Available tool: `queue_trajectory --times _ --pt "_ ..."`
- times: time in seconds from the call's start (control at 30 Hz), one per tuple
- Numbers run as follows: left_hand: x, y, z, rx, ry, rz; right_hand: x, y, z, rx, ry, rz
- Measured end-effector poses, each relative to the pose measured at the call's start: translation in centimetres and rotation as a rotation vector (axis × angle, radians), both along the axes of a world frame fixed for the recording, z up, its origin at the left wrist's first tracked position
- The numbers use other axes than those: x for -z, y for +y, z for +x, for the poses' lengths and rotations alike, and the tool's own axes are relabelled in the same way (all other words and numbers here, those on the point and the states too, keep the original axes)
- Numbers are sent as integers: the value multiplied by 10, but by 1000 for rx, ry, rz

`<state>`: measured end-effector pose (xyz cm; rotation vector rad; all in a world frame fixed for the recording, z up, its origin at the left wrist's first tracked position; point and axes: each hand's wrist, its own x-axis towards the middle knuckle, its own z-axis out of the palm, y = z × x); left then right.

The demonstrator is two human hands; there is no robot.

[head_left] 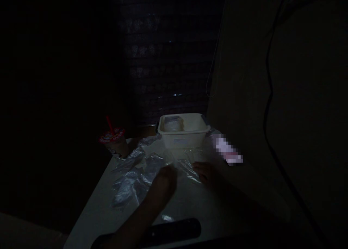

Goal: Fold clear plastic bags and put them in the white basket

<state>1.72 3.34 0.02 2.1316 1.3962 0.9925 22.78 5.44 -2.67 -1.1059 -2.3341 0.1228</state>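
In dim light, my left hand (166, 179) is curled closed over the middle of the table, slightly blurred. My right hand (204, 172) is closed too, its fingers pinching a thin clear plastic bag (188, 169) that stretches between both hands. The left fingertips meet the bag's near left side, partly hidden by the hand itself. Crumpled clear plastic bags (133, 183) lie spread to the left of my left hand. Just beyond the hands stands a white plastic bin (182, 141), with a clear wrapped stack (172, 123) inside at its left.
A drink cup (115, 143) with a red lid and straw stands at the table's left edge. To the right lies a bright, pixelated object (227, 150). A long black object (174, 231) lies at the near edge. A dark cable (268, 96) hangs along the right.
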Motion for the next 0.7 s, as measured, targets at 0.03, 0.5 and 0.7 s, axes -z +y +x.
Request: queue_trajectory --times 0.03,0.5,0.7 --pt "4 -16 5 34 61 20 1 2 2 24 43 -37" --pt "11 -56 10 66 776 124 -15 -23 -25 -207 -184 63" --pt "17 -60 6 -22 761 143 -32 1 -35 -12 -256 36"
